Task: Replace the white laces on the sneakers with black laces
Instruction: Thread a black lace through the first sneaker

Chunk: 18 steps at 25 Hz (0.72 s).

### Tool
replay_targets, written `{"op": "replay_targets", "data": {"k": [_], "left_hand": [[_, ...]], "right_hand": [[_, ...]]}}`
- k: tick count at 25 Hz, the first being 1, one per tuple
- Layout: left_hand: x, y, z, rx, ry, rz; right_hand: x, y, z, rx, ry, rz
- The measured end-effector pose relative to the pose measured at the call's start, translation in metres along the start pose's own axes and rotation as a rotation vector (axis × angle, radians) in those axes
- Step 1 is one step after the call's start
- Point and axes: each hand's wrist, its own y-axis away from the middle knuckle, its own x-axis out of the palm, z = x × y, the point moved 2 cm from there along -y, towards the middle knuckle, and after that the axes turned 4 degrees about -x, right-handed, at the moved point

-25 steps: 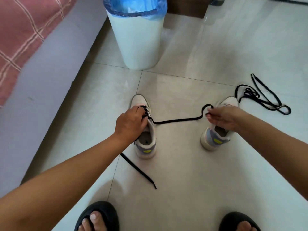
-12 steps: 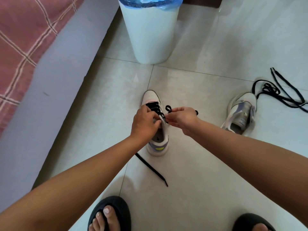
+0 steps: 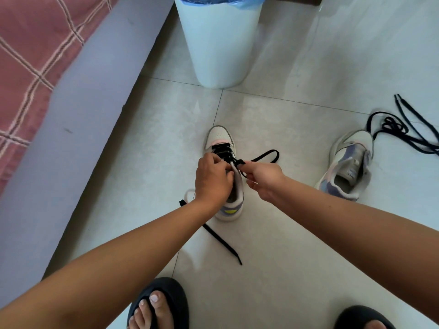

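A white sneaker point(image 3: 219, 136) stands upright on the floor tiles, partly threaded with a black lace point(image 3: 222, 148). My left hand point(image 3: 212, 179) grips the sneaker's upper at the eyelets. My right hand point(image 3: 263, 178) pinches the lace just right of the tongue, and a loop of that lace point(image 3: 268, 155) arcs out to the right. The lace's other end point(image 3: 223, 243) trails on the floor beneath my left forearm. A second sneaker point(image 3: 349, 165), with no lace in it, lies tilted at the right. A loose black lace point(image 3: 403, 131) is tangled beyond it.
A white bin point(image 3: 218, 48) with a blue liner stands directly behind the sneaker. A bed with a pink checked cover point(image 3: 31, 55) and grey side point(image 3: 78, 110) fills the left. My feet in black sandals point(image 3: 161, 302) are at the bottom.
My right hand came back from the far right to the left sneaker, still pinching the lace, whose taut span is now a slack loop. The camera has moved closer.
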Motion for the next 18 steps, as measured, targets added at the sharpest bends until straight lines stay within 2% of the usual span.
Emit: {"op": "replay_targets", "data": {"k": [4,8,14,18], "left_hand": [[0.002,0.002,-0.001,-0.028,-0.052,0.007],[0.000,0.004,-0.005,0.094,-0.139,0.000],[-0.002,0.011,-0.007,0.126,-0.245,0.090],[-0.005,0.014,-0.006,0.121,-0.275,0.113]], "right_hand": [[0.005,0.007,-0.010,0.008,-0.071,0.039],[0.004,0.004,-0.011,0.027,-0.094,-0.002],[-0.008,-0.026,0.005,0.028,-0.222,-0.247],[-0.065,-0.065,0.035,-0.026,-0.390,-0.340]]}}
